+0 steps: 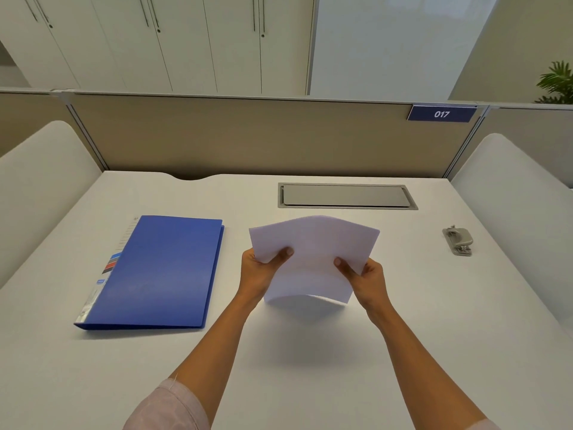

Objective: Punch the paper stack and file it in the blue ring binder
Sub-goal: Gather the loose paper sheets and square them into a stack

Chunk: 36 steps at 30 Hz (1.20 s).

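Note:
A white paper stack (pixel 313 252) is held above the middle of the white desk, bowed upward along its centre. My left hand (pixel 260 274) grips its left edge, thumb on top. My right hand (pixel 366 277) grips its right edge the same way. A shadow lies on the desk under the sheets. The blue ring binder (pixel 161 274) lies closed and flat to the left, with its spine at the left. A small grey hole punch (pixel 458 241) sits on the desk far to the right, apart from both hands.
A grey cable-tray lid (pixel 347 196) is set into the white desk (pixel 279 367) behind the paper. A beige partition (pixel 248 135) with a "017" sign closes the back. Rounded white side panels (pixel 43 181) flank the desk on both sides.

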Motion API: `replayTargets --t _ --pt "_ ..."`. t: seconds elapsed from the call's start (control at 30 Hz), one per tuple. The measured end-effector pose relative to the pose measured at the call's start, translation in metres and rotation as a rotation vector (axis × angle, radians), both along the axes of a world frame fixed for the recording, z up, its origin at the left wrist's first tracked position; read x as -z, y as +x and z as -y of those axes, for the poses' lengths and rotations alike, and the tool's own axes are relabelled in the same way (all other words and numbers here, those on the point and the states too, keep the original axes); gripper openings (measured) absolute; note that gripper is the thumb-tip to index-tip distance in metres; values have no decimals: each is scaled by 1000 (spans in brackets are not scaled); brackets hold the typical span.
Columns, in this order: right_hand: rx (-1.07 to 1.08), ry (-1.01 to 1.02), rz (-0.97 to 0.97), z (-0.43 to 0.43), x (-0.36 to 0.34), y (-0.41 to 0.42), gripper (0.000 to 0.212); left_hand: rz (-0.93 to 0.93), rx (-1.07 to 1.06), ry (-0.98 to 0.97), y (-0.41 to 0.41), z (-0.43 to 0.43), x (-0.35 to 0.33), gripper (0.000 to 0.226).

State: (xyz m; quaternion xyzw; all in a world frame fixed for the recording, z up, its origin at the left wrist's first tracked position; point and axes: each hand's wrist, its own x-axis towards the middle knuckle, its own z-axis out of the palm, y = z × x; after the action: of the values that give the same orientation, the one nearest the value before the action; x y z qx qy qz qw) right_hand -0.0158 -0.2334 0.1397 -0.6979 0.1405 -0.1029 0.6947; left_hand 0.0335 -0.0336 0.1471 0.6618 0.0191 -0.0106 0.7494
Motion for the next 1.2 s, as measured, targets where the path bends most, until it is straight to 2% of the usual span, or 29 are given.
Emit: replayTargets --t 0.17,0.3,0.57,0.77,1.1,1.2 --pt "-5 -6 -46 -2 8 -2 4 -33 0 42 -1 1 12 31" --pt "10 -15 -33 0 8 2 20 -18 -4 26 2 2 8 29" --pt "10 -20 -72 2 19 2 17 -43 10 23 0 2 14 23" --pt "21 -56 -98 2 31 4 29 -64 30 46 0 5 18 28" --pt "22 -55 -116 0 38 6 19 -63 8 50 2 4 22 26" --pt "19 -61 -100 1 39 8 26 -58 3 30 2 4 21 26"
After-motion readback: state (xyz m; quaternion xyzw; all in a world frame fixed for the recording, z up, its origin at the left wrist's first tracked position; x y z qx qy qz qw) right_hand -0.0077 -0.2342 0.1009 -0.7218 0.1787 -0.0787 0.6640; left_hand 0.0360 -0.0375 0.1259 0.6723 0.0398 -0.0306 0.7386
